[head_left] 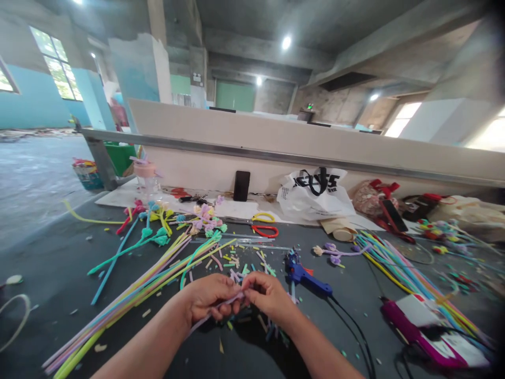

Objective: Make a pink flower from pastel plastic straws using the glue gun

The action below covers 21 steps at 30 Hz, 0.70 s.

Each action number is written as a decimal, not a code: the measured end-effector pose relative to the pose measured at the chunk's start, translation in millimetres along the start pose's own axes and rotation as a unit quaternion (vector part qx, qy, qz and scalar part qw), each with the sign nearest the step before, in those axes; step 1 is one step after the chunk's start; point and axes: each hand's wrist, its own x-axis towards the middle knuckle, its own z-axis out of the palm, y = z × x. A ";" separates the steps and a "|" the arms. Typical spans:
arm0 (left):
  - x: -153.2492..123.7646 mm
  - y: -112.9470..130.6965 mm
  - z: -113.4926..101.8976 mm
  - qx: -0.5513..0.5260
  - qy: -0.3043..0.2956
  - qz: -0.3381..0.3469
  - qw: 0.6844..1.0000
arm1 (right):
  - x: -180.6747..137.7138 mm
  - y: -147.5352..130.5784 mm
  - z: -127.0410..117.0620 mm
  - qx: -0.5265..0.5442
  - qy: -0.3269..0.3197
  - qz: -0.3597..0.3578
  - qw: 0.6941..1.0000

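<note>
My left hand [210, 301] and my right hand [266, 295] meet over the dark table [47, 273], and both pinch one pale lilac pipe cleaner [221, 305]. Its free end trails down to the left under my left wrist. Short cut pieces of pipe cleaner [236, 260] lie scattered just beyond my fingers. A long bundle of pastel pipe cleaners [130, 297] runs diagonally to the left of my left hand. A blue glue gun [303, 273] lies right of my right hand, its black cord trailing toward me.
Finished pipe-cleaner flowers [158, 237] lie at the far left. Red and yellow scissors [265, 225], a black phone [241, 185] and a white plastic bag [313, 197] stand against the back wall. Another bundle of coloured stems [398, 271] and a pink packet [430, 331] lie right.
</note>
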 end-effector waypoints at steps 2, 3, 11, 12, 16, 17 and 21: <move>0.7 -1.7 -0.5 -0.013 -0.004 0.000 1.000 | 0.5 3.1 -2.5 0.008 -0.019 0.000 1.000; 1.6 -2.7 -0.7 -0.019 -0.006 -0.002 1.000 | 0.7 3.7 -3.5 0.011 -0.027 0.000 1.000; 7.0 -5.4 -2.0 -0.075 -0.014 0.013 0.997 | 1.7 -8.0 -18.1 -0.010 0.051 -0.037 0.998; 6.8 -4.7 -2.6 -0.083 -0.012 0.022 0.996 | 1.8 -9.7 -26.4 -0.022 0.097 -0.045 0.994; 4.5 -2.4 -5.1 -0.109 -0.008 0.059 0.992 | -1.7 -18.0 -75.5 -0.170 0.253 -0.008 0.952; 3.6 -1.9 -5.4 -0.114 -0.006 0.068 0.991 | -4.2 -20.1 -88.2 -0.232 0.258 0.012 0.938; -2.1 2.4 -5.8 -0.134 0.022 0.082 0.987 | -19.6 -20.2 -118.3 -0.463 0.215 0.110 0.853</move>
